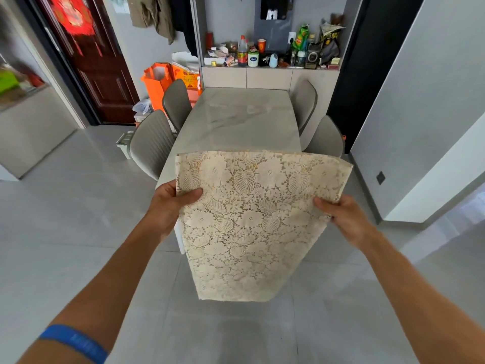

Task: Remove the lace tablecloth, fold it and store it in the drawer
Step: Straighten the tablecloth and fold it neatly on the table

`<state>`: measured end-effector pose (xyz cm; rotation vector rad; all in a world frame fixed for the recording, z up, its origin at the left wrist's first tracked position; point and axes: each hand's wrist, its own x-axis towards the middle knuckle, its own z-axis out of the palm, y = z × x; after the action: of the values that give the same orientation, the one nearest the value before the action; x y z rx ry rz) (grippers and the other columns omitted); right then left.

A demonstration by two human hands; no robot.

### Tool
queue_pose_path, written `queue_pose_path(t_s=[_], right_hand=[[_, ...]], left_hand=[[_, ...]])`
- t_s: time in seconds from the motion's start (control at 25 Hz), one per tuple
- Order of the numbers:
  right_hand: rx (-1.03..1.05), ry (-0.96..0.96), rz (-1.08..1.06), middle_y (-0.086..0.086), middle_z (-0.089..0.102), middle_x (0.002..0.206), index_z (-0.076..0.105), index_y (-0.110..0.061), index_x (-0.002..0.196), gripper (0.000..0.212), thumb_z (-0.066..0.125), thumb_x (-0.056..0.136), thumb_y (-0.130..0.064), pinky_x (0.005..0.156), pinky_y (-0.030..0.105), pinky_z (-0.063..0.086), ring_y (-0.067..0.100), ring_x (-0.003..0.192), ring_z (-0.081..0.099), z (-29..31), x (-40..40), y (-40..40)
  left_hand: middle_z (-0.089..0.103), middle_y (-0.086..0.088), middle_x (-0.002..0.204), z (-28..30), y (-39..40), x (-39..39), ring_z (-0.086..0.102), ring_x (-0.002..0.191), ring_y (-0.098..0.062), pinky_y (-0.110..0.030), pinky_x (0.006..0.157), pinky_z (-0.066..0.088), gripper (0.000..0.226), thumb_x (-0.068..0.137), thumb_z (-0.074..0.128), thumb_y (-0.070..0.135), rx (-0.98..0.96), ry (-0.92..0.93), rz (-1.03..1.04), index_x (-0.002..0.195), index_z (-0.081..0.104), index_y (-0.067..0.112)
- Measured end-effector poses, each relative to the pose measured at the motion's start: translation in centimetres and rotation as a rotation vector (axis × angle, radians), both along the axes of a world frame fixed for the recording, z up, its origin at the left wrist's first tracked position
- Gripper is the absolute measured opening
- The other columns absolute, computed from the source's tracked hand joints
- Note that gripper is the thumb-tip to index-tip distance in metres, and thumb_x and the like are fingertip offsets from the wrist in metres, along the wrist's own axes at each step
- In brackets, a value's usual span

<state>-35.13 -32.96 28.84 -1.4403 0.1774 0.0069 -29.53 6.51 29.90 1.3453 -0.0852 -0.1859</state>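
The cream lace tablecloth [252, 222] is folded into a layered rectangle and hangs in the air in front of the near end of the grey marble table [241, 119]. My left hand [170, 203] pinches its left edge, thumb on top. My right hand [341, 216] pinches its right edge. The folded cloth's lower end hangs over the floor. No drawer front is plainly open in view.
Two grey chairs [157, 143] stand on the table's left and two [325, 135] on its right. Behind the table a cabinet with flat fronts [267, 78] carries bottles and jars. Orange bags [162, 80] sit by the dark red door [99, 61]. Grey tiled floor surrounds me.
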Motion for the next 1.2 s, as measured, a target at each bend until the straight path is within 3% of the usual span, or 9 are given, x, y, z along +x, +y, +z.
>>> queue_pose_path(t_s=[0.2, 0.36, 0.44, 0.52, 0.72, 0.92, 1.04, 1.12, 1.2], right_hand=[[-0.009, 0.043, 0.078, 0.008, 0.076, 0.107, 0.08, -0.016, 0.093, 0.022, 0.074, 0.078, -0.032, 0.071, 0.027, 0.06, 0.025, 0.1, 0.072, 0.9, 0.9, -0.4], [-0.472, 0.044, 0.074, 0.015, 0.076, 0.096, 0.075, -0.003, 0.09, 0.034, 0.069, 0.089, -0.036, 0.079, 0.039, 0.061, 0.032, 0.091, 0.072, 2.6, 2.9, -1.2], [-0.687, 0.039, 0.098, 0.008, 0.073, 0.071, 0.071, -0.003, 0.074, 0.038, 0.066, 0.091, -0.037, 0.063, 0.03, 0.055, 0.027, 0.068, 0.069, 3.5, 3.8, -1.6], [-0.614, 0.047, 0.11, -0.011, 0.062, 0.048, 0.066, -0.018, 0.058, 0.038, 0.067, 0.09, -0.04, 0.048, 0.017, 0.043, 0.004, 0.046, 0.06, 3.8, 3.8, -1.9], [-0.185, 0.086, 0.049, -0.007, 0.078, 0.084, 0.08, -0.025, 0.078, 0.027, 0.069, 0.085, -0.048, 0.056, 0.017, 0.055, 0.009, 0.077, 0.075, 5.0, 6.9, -2.2], [-0.18, 0.383, -0.004, 0.02, 0.074, 0.106, 0.073, -0.002, 0.101, 0.037, 0.073, 0.084, -0.035, 0.072, 0.033, 0.056, 0.025, 0.081, 0.071, -0.1, 11.2, -0.3], [-0.079, 0.397, -0.216, 0.018, 0.071, 0.109, 0.066, 0.002, 0.112, 0.036, 0.07, 0.089, -0.025, 0.079, 0.039, 0.055, 0.023, 0.083, 0.067, -0.5, 15.9, 1.1], [0.028, 0.311, -0.137, 0.015, 0.067, 0.12, 0.048, -0.011, 0.133, 0.056, 0.075, 0.085, -0.016, 0.086, 0.044, 0.053, 0.025, 0.096, 0.066, 0.2, 18.9, 2.0], [-0.274, 0.287, 0.078, 0.013, 0.063, 0.119, 0.039, -0.025, 0.14, 0.083, 0.077, 0.074, 0.007, 0.094, 0.048, 0.051, 0.026, 0.103, 0.062, 0.8, 20.8, 3.0]], left_hand=[[0.074, -0.013, 0.111, 1.5, 0.1, 1.1, 0.07, 0.103, -0.029, -0.039, 0.09, 0.054, 0.031, 0.074, 0.077, 0.017, 0.064, 0.077, 0.076, 0.102, 0.074, 0.005], [0.073, 0.001, 0.083, 1.8, -1.5, 2.0, 0.064, 0.076, -0.015, -0.019, 0.062, 0.049, 0.009, 0.087, 0.073, 0.028, 0.484, 0.062, 0.204, 0.086, 0.073, 0.019], [0.069, -0.003, 0.089, 1.8, -2.4, 2.3, 0.062, 0.074, -0.014, -0.02, 0.056, 0.052, 0.012, 0.09, 0.068, 0.034, 0.541, 0.073, 0.236, 0.087, 0.07, 0.023], [0.071, -0.006, 0.099, 1.9, -2.7, 2.5, 0.067, 0.08, -0.018, -0.026, 0.059, 0.058, 0.013, 0.089, 0.068, 0.037, 0.374, 0.098, 0.275, 0.092, 0.069, 0.024], [0.075, -0.002, 0.107, -1.9, -2.7, 2.4, 0.067, 0.103, -0.023, -0.04, 0.092, 0.049, 0.03, 0.076, 0.076, 0.031, 0.309, 0.207, 0.11, 0.1, 0.072, 0.015], [0.075, -0.001, 0.098, -4.6, -1.8, 9.3, 0.069, 0.096, -0.025, -0.037, 0.086, 0.049, 0.025, 0.087, 0.07, 0.033, 0.328, 0.387, 0.16, 0.1, 0.07, 0.012], [0.07, -0.017, 0.109, -4.9, -1.7, 13.9, 0.066, 0.101, -0.034, -0.045, 0.097, 0.049, 0.041, 0.084, 0.075, 0.019, 0.249, 0.449, 0.253, 0.118, 0.063, -0.002], [0.068, -0.015, 0.113, -3.6, -0.7, 17.8, 0.065, 0.106, -0.028, -0.043, 0.102, 0.046, 0.069, 0.076, 0.081, 0.005, 0.105, 0.401, 0.218, 0.136, 0.049, 0.014], [0.063, -0.003, 0.114, -1.4, 1.3, 21.7, 0.06, 0.105, -0.016, -0.03, 0.095, 0.045, 0.09, 0.067, 0.083, -0.005, 0.333, 0.207, 0.045, 0.136, 0.046, 0.038]])
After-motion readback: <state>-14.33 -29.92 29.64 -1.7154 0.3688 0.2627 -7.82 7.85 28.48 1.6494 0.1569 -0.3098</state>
